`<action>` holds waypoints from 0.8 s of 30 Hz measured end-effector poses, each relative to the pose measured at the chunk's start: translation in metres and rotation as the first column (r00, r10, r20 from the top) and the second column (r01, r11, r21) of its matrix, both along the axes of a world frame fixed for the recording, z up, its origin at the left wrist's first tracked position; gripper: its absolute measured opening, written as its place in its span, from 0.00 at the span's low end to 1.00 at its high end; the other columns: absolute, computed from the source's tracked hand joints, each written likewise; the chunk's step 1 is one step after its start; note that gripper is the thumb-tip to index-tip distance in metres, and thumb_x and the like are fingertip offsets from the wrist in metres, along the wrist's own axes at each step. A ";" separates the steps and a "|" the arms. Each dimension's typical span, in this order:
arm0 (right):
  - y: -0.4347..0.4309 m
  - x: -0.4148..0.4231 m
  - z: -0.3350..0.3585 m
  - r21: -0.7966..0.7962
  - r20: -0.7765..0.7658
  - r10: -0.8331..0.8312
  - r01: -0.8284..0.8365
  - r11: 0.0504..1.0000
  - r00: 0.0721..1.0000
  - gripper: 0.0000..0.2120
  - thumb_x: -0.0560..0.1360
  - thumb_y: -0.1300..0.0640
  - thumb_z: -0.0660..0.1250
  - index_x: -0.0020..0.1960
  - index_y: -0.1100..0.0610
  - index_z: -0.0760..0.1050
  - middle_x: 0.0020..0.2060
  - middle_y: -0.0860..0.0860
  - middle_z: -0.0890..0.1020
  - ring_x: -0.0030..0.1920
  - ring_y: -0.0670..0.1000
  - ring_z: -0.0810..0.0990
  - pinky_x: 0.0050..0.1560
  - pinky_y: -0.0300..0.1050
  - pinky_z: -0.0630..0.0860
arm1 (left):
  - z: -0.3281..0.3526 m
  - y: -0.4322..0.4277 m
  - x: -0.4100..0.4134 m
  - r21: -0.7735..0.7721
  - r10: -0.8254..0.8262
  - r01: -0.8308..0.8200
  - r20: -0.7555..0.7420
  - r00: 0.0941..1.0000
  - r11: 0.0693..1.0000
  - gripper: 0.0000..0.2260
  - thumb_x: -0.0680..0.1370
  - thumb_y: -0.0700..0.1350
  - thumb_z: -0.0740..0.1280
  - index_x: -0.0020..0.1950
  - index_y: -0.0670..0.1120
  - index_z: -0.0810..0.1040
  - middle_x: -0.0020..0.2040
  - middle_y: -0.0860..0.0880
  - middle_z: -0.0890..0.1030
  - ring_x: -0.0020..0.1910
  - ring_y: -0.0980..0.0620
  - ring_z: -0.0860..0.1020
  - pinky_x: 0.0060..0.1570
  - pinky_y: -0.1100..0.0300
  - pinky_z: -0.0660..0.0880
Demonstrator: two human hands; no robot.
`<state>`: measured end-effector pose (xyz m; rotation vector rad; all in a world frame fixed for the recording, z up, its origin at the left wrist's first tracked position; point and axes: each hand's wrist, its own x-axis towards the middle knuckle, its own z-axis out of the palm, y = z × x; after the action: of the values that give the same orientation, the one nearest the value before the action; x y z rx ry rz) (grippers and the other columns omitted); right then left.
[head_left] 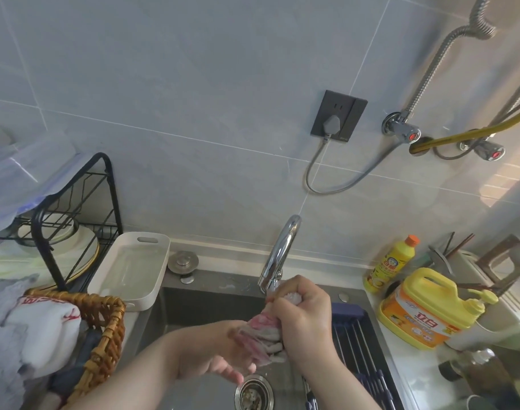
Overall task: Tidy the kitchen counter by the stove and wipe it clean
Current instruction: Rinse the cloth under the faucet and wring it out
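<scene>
Wicker basket at left is holding white cloths; white tray beside it is lying empty on bench. Rack is carrying plates. Dark sink is showing drain strainer with scraps inside. Rag — pink and grey, wet, bunched — is being held over sink under faucet, long axis running upper right to lower left. Right hand fingers are being clenched around rag top; left hand fingers are being curled loosely at lower end. Two yellow detergent bottles are standing at right.
</scene>
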<state>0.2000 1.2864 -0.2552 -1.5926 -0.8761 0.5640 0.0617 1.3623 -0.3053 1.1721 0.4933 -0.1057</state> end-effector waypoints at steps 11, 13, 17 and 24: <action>-0.066 0.015 0.000 -0.023 -0.183 0.144 -0.151 0.988 0.972 0.17 0.68 0.53 0.72 0.55 0.49 0.75 0.44 0.52 0.84 0.45 0.54 0.85 0.46 0.55 0.83 | 0.010 -0.066 0.010 -0.176 0.607 -0.585 0.115 0.786 0.792 0.22 0.72 0.49 0.69 0.63 0.39 0.76 0.54 0.34 0.81 0.49 0.38 0.81 0.51 0.43 0.78; -0.084 0.020 -0.002 -0.077 -0.167 0.246 -0.262 0.962 0.955 0.25 0.69 0.58 0.74 0.62 0.48 0.71 0.48 0.54 0.83 0.47 0.55 0.85 0.47 0.55 0.83 | 0.015 -0.076 0.014 -0.180 0.695 -0.674 0.108 0.711 0.717 0.22 0.72 0.51 0.68 0.59 0.37 0.78 0.55 0.30 0.80 0.52 0.35 0.80 0.54 0.39 0.77; -0.106 0.030 -0.006 -0.107 -0.036 0.240 -0.243 0.964 0.970 0.23 0.71 0.66 0.73 0.61 0.48 0.73 0.53 0.51 0.81 0.49 0.49 0.84 0.45 0.46 0.83 | 0.026 -0.097 0.024 -0.109 0.713 -0.707 0.177 0.678 0.699 0.16 0.71 0.45 0.69 0.56 0.39 0.80 0.51 0.34 0.83 0.47 0.39 0.82 0.45 0.50 0.77; -0.130 0.045 0.007 -0.061 -0.071 0.062 -0.067 0.996 0.996 0.17 0.68 0.45 0.73 0.55 0.47 0.78 0.47 0.46 0.85 0.48 0.45 0.84 0.51 0.53 0.82 | 0.047 -0.123 0.037 0.072 0.814 -0.837 0.203 0.545 0.542 0.11 0.72 0.37 0.70 0.53 0.46 0.80 0.48 0.40 0.84 0.48 0.38 0.83 0.44 0.47 0.76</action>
<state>0.2450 1.1560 -0.2485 -1.5971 -0.8677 0.6950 0.0991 1.2393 -0.2587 0.9767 0.9022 0.8781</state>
